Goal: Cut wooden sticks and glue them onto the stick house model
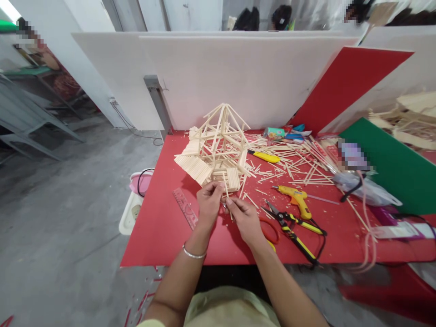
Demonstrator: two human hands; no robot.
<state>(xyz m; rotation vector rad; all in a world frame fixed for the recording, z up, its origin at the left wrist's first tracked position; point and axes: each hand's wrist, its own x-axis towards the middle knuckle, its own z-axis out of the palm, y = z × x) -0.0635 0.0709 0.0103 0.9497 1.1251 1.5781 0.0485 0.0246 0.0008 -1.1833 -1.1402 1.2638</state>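
Beside one model (218, 145): left hand (208, 202), right hand (245, 220) pinch one stick (226, 190).

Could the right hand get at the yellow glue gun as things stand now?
Probably yes: the glue gun lies uncovered on the red sheet just right of the right hand, nothing tall between them. Its grip is taken up, though, sharing a thin stick with the left hand.

No text, number or brand is legible. The pink ruler (185, 208) carries graduation marks, but they are too small to read. The small green carton (273, 132) appears to bear print, which cannot be resolved.
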